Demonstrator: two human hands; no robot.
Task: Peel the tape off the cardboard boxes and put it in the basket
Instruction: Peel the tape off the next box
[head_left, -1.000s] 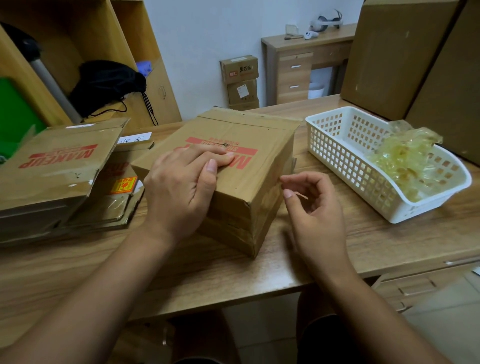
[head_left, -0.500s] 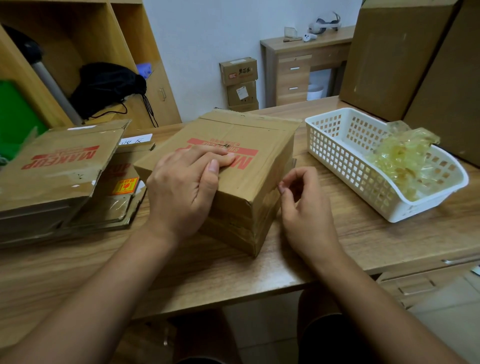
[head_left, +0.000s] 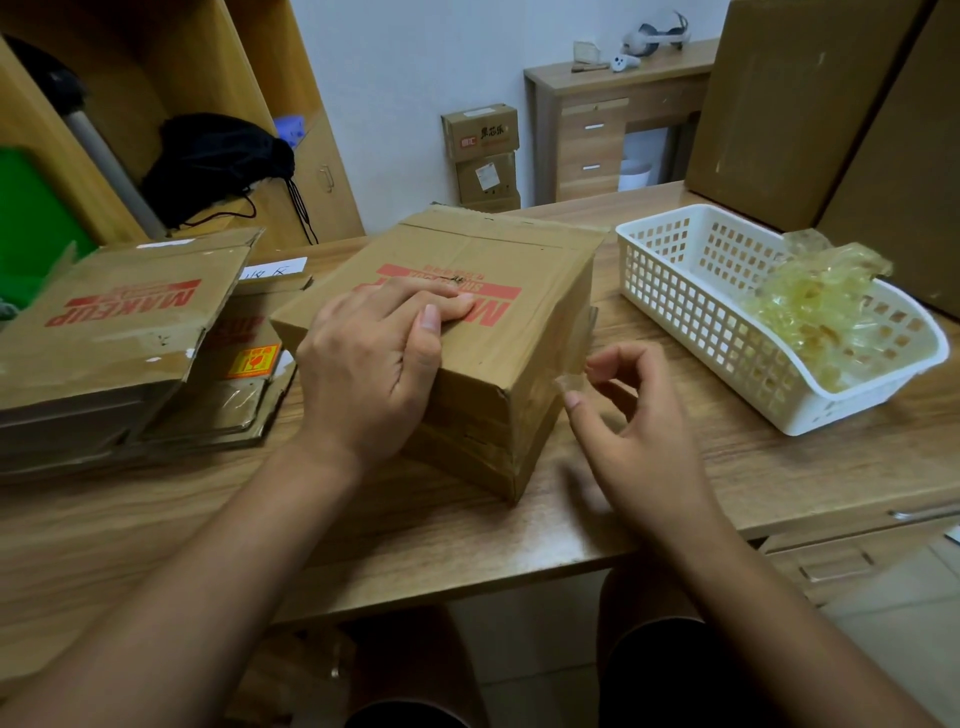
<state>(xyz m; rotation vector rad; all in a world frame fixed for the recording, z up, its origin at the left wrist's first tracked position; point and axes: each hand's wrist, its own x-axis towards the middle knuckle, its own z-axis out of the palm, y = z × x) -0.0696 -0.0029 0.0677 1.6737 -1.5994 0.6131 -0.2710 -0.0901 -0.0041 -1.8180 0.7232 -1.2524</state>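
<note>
We press our left hand flat on the box so it cannot slide on the table. Our right hand pinches a lifted tape end at the box's right side. The basket sits near that hand for dropping it in.

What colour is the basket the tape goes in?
White basket, clearest in the head view.

Box print partly under left hand, tape end by right fingers indistinct

Even soft indoor light; wide-angle edge warping; slight motion blur.
</note>
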